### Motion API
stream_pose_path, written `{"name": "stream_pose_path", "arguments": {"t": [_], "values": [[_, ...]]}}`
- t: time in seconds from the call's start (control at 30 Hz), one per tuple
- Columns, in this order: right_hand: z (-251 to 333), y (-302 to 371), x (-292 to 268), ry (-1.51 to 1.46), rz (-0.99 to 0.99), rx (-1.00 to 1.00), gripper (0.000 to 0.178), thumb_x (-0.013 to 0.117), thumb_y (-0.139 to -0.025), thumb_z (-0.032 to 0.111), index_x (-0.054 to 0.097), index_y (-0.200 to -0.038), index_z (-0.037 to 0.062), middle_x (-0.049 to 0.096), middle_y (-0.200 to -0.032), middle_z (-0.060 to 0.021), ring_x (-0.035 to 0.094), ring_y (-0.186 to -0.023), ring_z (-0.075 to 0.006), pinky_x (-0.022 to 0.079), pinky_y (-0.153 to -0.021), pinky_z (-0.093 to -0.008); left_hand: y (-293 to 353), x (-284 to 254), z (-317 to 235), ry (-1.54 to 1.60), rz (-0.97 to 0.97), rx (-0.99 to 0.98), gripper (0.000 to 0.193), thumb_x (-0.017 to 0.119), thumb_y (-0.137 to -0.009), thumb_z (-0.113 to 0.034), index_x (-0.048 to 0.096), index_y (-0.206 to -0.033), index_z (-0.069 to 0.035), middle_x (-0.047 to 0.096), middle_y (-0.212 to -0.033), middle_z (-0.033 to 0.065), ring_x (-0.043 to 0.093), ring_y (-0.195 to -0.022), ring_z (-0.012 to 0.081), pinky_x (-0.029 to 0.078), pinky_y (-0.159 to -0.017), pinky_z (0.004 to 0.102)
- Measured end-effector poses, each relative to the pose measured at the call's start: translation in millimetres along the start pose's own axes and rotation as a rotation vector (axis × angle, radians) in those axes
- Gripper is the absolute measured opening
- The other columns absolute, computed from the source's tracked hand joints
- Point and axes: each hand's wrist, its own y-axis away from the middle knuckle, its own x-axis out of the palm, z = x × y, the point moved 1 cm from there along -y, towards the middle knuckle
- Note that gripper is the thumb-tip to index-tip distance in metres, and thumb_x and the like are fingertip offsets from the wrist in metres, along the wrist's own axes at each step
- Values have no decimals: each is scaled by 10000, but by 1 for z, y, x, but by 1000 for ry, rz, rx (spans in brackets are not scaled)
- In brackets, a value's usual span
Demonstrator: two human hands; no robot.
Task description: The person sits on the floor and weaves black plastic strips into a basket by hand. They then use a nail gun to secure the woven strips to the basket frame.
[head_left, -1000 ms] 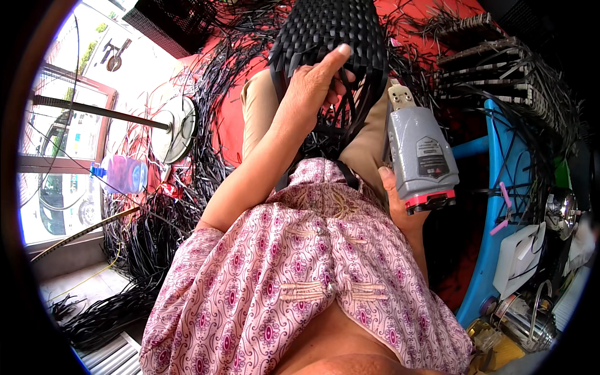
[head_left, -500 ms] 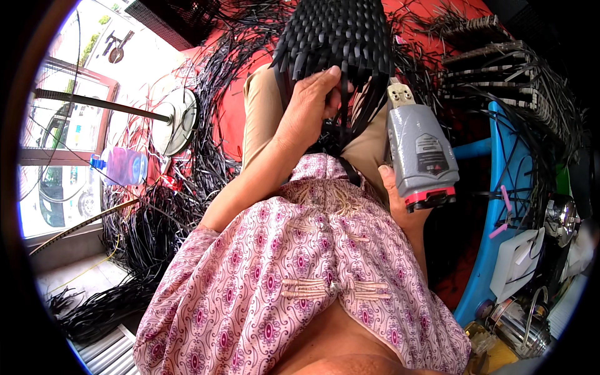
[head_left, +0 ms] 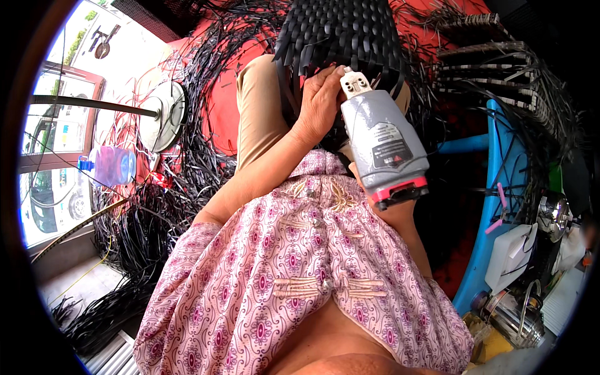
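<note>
A dark woven piece [head_left: 340, 34] of flat black strips lies across my lap, with loose strip ends along its near edge. My left hand [head_left: 320, 103] is at that edge, its fingers bent in on a black strip; the fingertips are partly hidden. From the right, my right hand [head_left: 392, 211] grips a grey cordless power tool [head_left: 384, 140] from beneath. The tool has a pale nose and a red-and-black base, and it covers most of that hand. Its nose sits right beside my left fingertips, close to the strip ends.
Heaps of loose black strips [head_left: 147, 225] spread over the red floor at left. A round metal stand base [head_left: 164, 115] and a clear plastic bottle [head_left: 114, 165] are there too. A blue plastic chair [head_left: 487, 231] stands at right, below more woven pieces [head_left: 487, 81].
My right hand has brought the power tool left and forward, up to my left fingertips. My left hand has shifted slightly right and stays at the woven edge.
</note>
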Motion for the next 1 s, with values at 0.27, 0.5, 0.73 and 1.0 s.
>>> {"name": "stream_pose_path", "arguments": {"t": [0.27,0.5,0.73,1.0], "values": [[15,-16,11,-82,-28,158,32,715,-871,70,724,-899,57,675,-774,-29,628,-681,-171,488,-641,-343,3,3,14,231,35,-42,467,747,-813,-68,634,-1261,0,679,-1167,141,656,-1056,289,526,-920,389],[22,-26,23,-130,-185,152,87,802,-835,41,722,-848,9,703,-765,-48,664,-688,-169,516,-654,-325,3,-1,18,-28,-15,134,489,748,-822,-78,633,-1293,-13,668,-1190,131,665,-1016,283,532,-896,364],[24,-25,28,16,-191,55,298,824,-783,87,717,-1056,31,744,-916,-87,727,-830,-238,559,-775,-343,-5,4,21,110,2,86,256,601,-978,-96,672,-1204,2,717,-1003,97,695,-821,170,559,-755,288],[17,-24,36,140,-219,7,654,888,-712,197,589,-1264,12,736,-984,-132,744,-864,-263,582,-772,-360,-4,9,30,146,44,-69,278,515,-1071,-198,699,-1096,9,742,-897,55,682,-798,94,549,-711,261]]}}
